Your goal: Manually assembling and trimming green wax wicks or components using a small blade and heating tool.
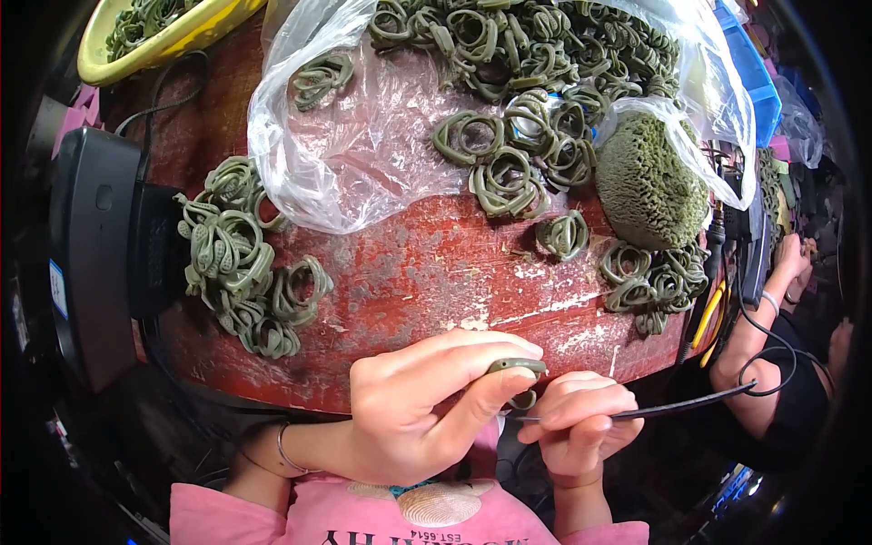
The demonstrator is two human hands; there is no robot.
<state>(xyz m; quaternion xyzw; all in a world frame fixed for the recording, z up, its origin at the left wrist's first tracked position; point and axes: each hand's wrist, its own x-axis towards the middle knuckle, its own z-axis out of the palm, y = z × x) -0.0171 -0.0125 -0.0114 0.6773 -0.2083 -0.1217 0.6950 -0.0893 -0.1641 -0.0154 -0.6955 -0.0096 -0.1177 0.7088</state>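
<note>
At the table's near edge, my left hand (422, 400) pinches a green, wax-like ring (516, 365) between thumb and fingers. Close beside it, my right hand (581, 422) is closed round a thin pen-like tool (523, 419). Its slim tip points left, just under the ring; I cannot tell whether they touch. From the tool's other end a black cord (695, 400) runs off to the right. Similar green rings lie in a heap (232, 254) at the left and in a smaller cluster (668, 277) at the right. A single ring bundle (563, 236) sits between.
A clear plastic bag (304, 182) with many green rings lies across the far side of the worn red table (400, 300). A rough green block (649, 186) stands at its right. A dark box-shaped device (95, 236) is at left, a yellow basin (173, 41) behind. Another person's arm (763, 336) shows at right.
</note>
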